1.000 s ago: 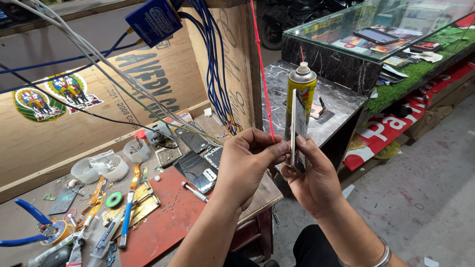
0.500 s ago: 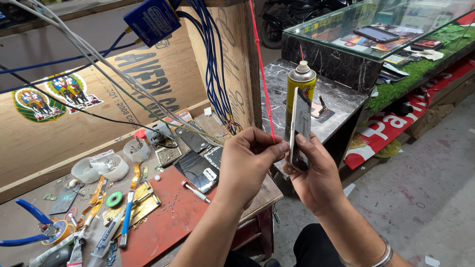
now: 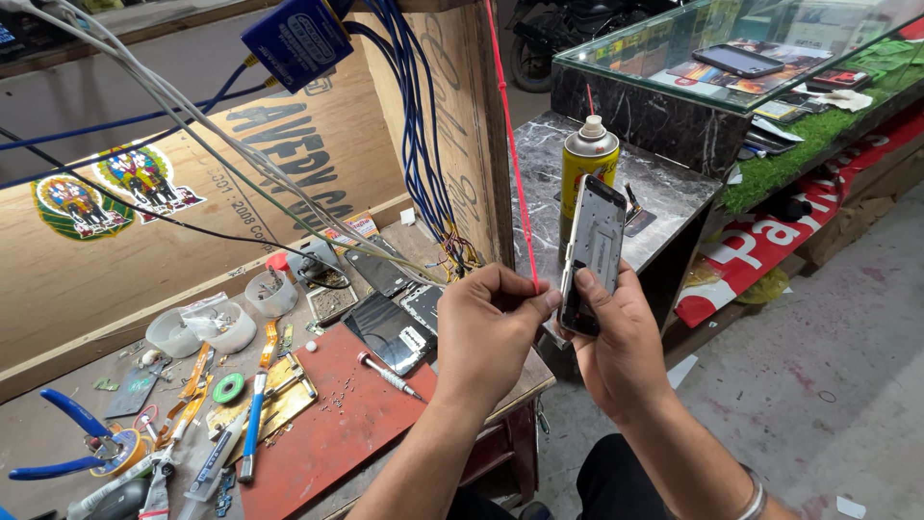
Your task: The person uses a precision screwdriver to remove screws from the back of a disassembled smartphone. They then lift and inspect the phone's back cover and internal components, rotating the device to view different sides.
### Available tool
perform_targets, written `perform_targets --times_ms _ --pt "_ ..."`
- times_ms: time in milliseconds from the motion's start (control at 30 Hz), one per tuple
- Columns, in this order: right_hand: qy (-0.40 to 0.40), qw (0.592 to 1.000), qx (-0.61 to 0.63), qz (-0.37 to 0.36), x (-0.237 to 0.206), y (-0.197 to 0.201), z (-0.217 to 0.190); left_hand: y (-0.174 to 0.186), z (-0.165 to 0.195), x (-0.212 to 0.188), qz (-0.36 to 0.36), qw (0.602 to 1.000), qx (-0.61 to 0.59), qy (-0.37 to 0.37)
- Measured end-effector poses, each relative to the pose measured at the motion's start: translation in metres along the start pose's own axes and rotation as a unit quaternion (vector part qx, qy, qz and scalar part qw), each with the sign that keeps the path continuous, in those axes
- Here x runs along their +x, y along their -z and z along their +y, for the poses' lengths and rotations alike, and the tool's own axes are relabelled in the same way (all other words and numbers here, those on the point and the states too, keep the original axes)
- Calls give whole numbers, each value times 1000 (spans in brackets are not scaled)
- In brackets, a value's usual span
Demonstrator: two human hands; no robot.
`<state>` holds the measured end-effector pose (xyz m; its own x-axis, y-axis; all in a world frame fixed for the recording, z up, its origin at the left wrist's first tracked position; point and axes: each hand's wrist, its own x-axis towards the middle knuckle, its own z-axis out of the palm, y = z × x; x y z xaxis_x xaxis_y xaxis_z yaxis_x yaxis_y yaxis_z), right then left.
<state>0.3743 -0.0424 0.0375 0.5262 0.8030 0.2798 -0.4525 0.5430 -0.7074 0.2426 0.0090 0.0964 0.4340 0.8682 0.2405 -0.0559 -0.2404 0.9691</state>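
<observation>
1. Right hand (image 3: 626, 351) was what we looked at first: it was curled around the lower part of a phone (image 3: 592, 252), gripping it upright, with the thumb laid across the lower front and the fingers wrapped behind.
2. Our left hand (image 3: 486, 332) was closed to a pinch, thumb and forefinger tips pressed together right beside the phone's left edge; whether it gripped something small or only touched the edge, we could not tell.
3. The phone stood in the air between the two hands, above the corner of the work counter (image 3: 337, 433) and in front of a yellow spray can (image 3: 587, 159) that stood on the dark marble counter (image 3: 664, 197) behind.
4. We judged the step in hand to be work along the phone's side edge, with the phone steadied by one hand and the other acting at its rim.
5. Such a move called for a steady grip on the body and fine, light pressure from the pinching fingertips, since the piece was thin and held clear of any support.
6. On the red mat (image 3: 332, 438) lay a small screwdriver (image 3: 390, 376), untouched, near several opened phone parts (image 3: 390, 327); blue-handled pliers (image 3: 63, 443) lay well apart to the left.
7. A red cord (image 3: 510, 144) hung down just beside the left hand's fingertips; whether it touched them, we could not tell.
</observation>
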Motion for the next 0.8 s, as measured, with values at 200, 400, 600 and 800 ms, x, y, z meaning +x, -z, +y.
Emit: perform_targets --times_ms 200,400,600,800 --pt "-13 999 24 31 8 -1 2 12 14 22 21 996 -47 -78" --pt "-40 999 31 -11 1 -9 1 22 43 61 36 990 -42 -130" --pt "-23 999 1 -44 -5 -13 3 25 26 24 15 995 27 -90" --pt "-46 995 -73 -41 -19 -13 24 41 0 4 -8 998 -52 19"
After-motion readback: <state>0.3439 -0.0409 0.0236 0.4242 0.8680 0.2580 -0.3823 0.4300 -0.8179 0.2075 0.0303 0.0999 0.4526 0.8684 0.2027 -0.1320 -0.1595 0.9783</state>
